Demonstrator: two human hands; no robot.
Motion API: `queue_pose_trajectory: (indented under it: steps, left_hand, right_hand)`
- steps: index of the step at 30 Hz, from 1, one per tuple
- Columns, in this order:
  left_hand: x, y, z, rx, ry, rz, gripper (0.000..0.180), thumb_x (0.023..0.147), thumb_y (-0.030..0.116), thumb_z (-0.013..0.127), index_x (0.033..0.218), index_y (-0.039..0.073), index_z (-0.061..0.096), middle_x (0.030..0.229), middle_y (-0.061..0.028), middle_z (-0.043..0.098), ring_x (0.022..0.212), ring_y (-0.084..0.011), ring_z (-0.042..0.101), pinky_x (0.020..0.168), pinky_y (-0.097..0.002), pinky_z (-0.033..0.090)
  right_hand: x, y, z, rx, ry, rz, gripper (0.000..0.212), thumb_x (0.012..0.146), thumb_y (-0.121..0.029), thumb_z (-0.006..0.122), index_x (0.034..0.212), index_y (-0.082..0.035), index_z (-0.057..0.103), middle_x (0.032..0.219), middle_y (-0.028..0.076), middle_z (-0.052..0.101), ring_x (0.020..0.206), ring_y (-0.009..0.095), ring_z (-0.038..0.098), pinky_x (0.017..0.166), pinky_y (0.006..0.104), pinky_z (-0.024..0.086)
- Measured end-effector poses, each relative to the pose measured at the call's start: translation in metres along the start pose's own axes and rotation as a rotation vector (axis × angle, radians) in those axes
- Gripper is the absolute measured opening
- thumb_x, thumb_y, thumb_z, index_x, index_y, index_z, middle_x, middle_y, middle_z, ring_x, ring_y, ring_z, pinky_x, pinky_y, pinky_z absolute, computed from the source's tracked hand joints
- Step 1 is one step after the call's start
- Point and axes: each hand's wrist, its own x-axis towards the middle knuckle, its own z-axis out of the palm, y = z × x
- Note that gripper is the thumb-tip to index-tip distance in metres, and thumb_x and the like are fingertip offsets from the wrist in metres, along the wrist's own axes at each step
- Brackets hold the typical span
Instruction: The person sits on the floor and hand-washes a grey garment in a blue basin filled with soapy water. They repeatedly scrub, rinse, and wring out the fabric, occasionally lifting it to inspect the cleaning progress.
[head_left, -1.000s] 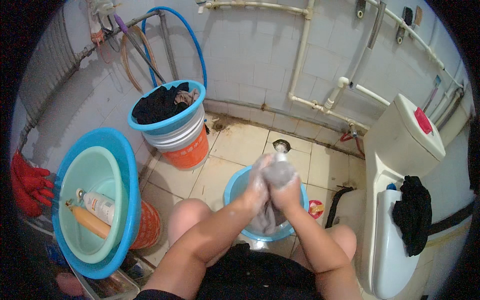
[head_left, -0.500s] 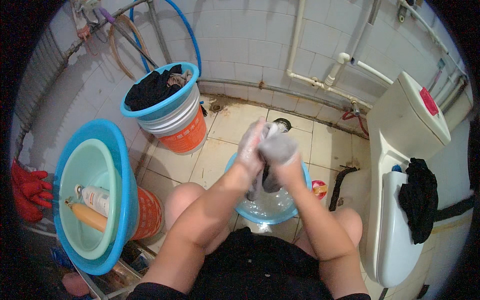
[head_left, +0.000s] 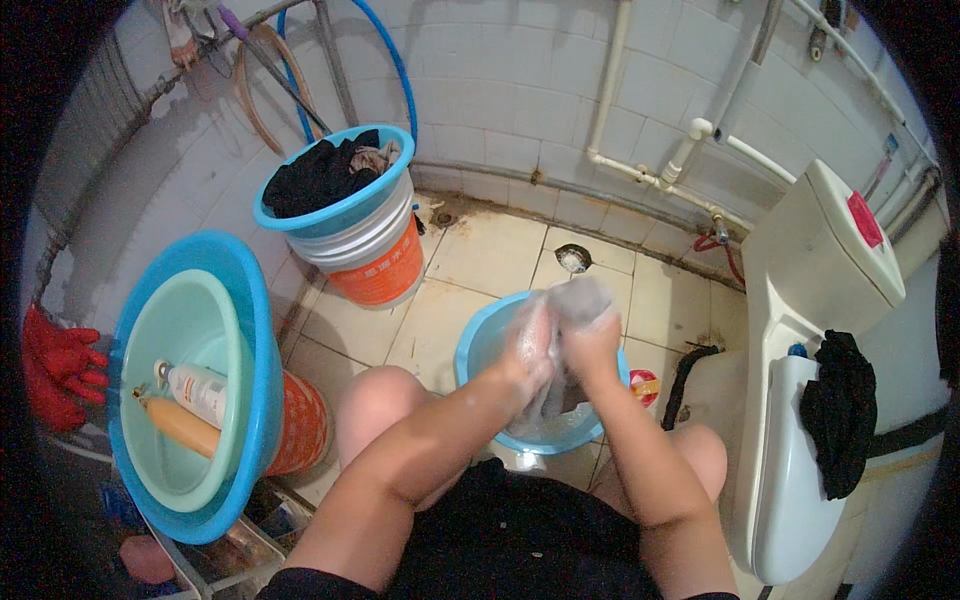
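Fingers of the left hand and right hand curl round a soapy grey cloth over the blue basin, just right of centre; scrubbing looks under way, rinsing not yet done.

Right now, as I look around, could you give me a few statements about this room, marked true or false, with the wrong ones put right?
1. The left hand and right hand hold a wet grey cloth over a blue basin. True.

2. The black garment on the right lies on the floor. False: the black garment is draped over the toilet lid.

3. A white bottle lies in the pale green basin. True.

4. The bucket under the dark clothes is all green. False: that bucket is white and orange.
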Motion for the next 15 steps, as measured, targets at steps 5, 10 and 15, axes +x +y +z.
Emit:
queue_pose_trajectory:
  steps: [5,10,15]
  left_hand:
    - [-0.009,0.022,0.032,-0.072,-0.136,-0.289,0.036,0.090,0.031,0.043,0.109,0.003,0.055,0.108,-0.0122,0.060,0.098,-0.0253,0.058,0.090,-0.0401,0.044]
    - [0.004,0.039,0.016,-0.139,-0.165,-0.310,0.047,0.091,0.042,0.041,0.111,0.002,0.056,0.113,-0.0137,0.059,0.104,-0.0289,0.055,0.097,-0.0433,0.038]
    - [0.014,0.022,-0.017,0.055,-0.226,-0.059,0.031,0.090,0.038,0.046,0.091,0.009,0.057,0.089,-0.0067,0.061,0.085,-0.0190,0.059,0.085,-0.0337,0.046]
  right_hand:
    - [0.043,0.047,-0.040,0.581,0.165,0.375,0.017,0.079,-0.011,0.060,0.095,-0.003,0.060,0.089,0.008,0.063,0.081,0.022,0.061,0.071,0.0331,0.048]
    - [0.029,-0.014,-0.051,0.913,-0.066,0.657,0.020,0.080,-0.010,0.059,0.099,-0.005,0.059,0.094,0.004,0.061,0.087,0.020,0.059,0.078,0.0313,0.046]
    - [-0.024,-0.027,-0.010,-0.137,-0.183,-0.172,0.024,0.072,-0.019,0.065,0.091,-0.004,0.062,0.090,0.016,0.063,0.086,0.032,0.061,0.074,0.0379,0.047]
